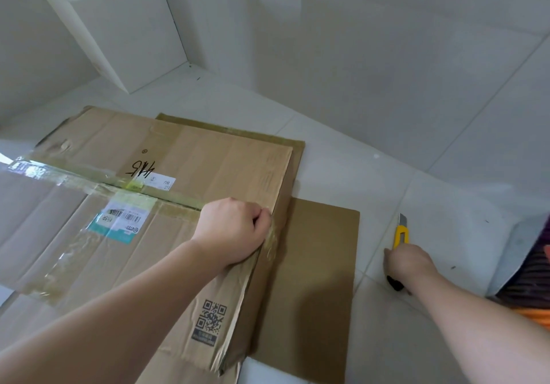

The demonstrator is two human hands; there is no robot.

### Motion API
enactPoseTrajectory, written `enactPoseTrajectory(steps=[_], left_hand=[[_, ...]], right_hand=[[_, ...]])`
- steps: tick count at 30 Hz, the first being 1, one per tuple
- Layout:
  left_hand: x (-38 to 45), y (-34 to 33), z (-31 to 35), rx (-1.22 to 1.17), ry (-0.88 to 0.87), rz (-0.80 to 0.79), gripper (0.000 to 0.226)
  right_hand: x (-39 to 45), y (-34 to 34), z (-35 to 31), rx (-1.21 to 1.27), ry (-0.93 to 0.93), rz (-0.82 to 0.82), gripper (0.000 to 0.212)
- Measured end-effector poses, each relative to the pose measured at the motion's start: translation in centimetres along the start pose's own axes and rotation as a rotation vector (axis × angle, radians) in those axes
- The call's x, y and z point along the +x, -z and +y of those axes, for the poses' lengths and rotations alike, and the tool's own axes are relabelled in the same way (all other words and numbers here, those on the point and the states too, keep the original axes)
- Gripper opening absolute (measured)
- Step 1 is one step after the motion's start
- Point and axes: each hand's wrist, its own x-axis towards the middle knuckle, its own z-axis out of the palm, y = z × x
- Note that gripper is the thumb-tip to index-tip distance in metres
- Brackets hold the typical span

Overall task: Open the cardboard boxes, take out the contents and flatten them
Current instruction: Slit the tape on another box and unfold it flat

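Observation:
A large taped cardboard box [166, 157] lies flattened on the white floor, with a shipping label and a QR code on it. My left hand [235, 229] rests on its right edge, fingers curled over the taped seam there. Under it lies a darker flat sheet of cardboard [318, 264], sticking out to the right. My right hand [407, 264] is down on the floor to the right of the sheet and grips a yellow utility knife [400, 232], blade pointing away from me.
A white foam block [119, 26] leans in the far left corner against the wall. A striped cloth and a grey bag [526, 267] lie at the right edge. White floor tiles [387, 116] stretch beyond the cardboard.

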Motion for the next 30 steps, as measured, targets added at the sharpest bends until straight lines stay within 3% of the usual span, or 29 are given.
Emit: enactPoseTrajectory(steps=[4,8,10,12,15,18,21,25,30], left_hand=[[0.0,0.4,0.1,0.006,-0.012,-0.022,0.05],[-0.1,1.7,0.5,-0.019,-0.004,-0.054,0.048],[-0.3,2.9,0.7,-0.056,-0.014,-0.07,0.049],[-0.9,4.2,0.9,-0.093,-0.023,-0.062,0.049],[-1.9,6.8,1.2,-0.141,-0.039,-0.039,0.048],[-2.7,9.9,1.3,-0.112,-0.032,-0.08,0.043],[-3.7,13.0,0.5,-0.011,-0.002,-0.117,0.043],[-5.6,16.4,-0.9,0.05,0.087,-0.172,0.049],[-8.4,19.2,-3.1,0.051,0.144,-0.453,0.037]], right_hand=[[0.0,0.4,0.1,-0.024,-0.026,-0.01,0.054],[-1.0,5.9,-2.4,0.015,0.063,0.249,0.05],[-2.9,9.5,-5.8,0.149,0.252,0.431,0.038],[-6.2,12.0,-10.2,0.318,0.556,0.516,0.03],[-12.1,13.7,-16.6,0.334,1.003,0.391,0.028],[-15.5,14.0,-21.1,0.101,1.218,0.261,0.029],[-17.1,13.6,-22.5,-0.044,1.228,0.2,0.043],[-18.2,12.2,-22.8,-0.294,1.157,0.226,0.077],[-17.6,12.2,-23.3,-0.286,1.128,0.313,0.061]])
